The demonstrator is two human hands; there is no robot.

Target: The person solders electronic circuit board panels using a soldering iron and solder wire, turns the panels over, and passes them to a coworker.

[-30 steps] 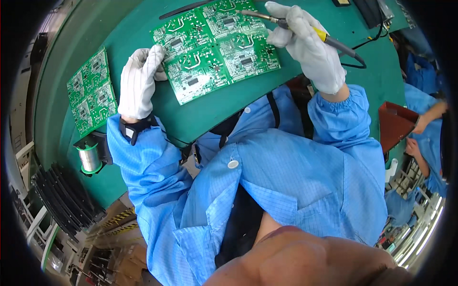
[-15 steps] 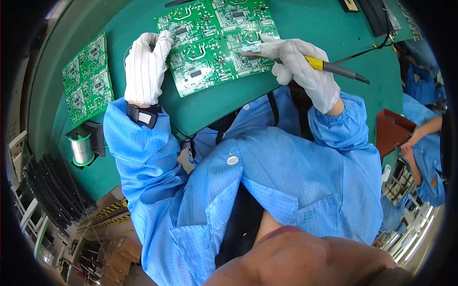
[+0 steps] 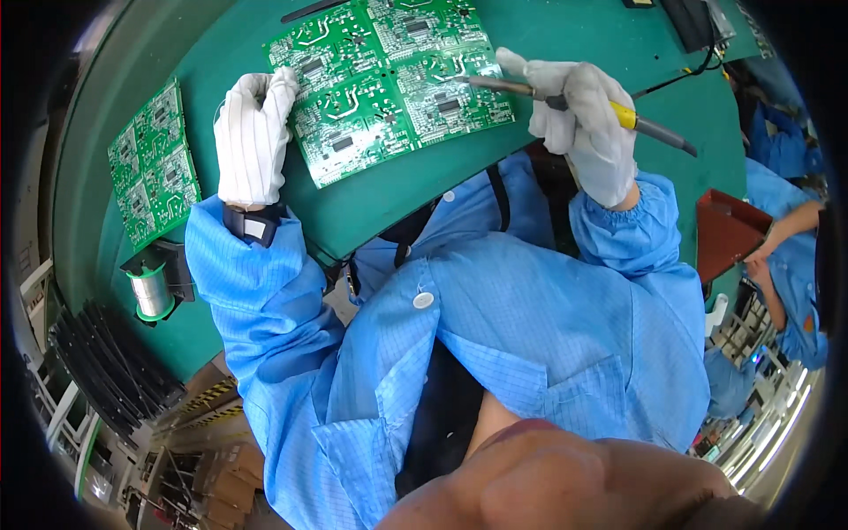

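Right hand [image 3: 594, 132], gloved, is pinching an iron [image 3: 511, 87] between thumb and fingers, the handle jutting right of that grip. Tip is pointing left over the board [image 3: 393, 87]; cannot tell if it is touching. Board is lying on the green bench [image 3: 353, 212], left of the right-hand grip, just right of the left hand [image 3: 253, 146]. Left hand, also gloved, is curling at the board's left edge; cannot tell if it is pinching or only resting there. Farther left, a second board [image 3: 155, 166] is resting; below it, a spool [image 3: 152, 294] is sitting.
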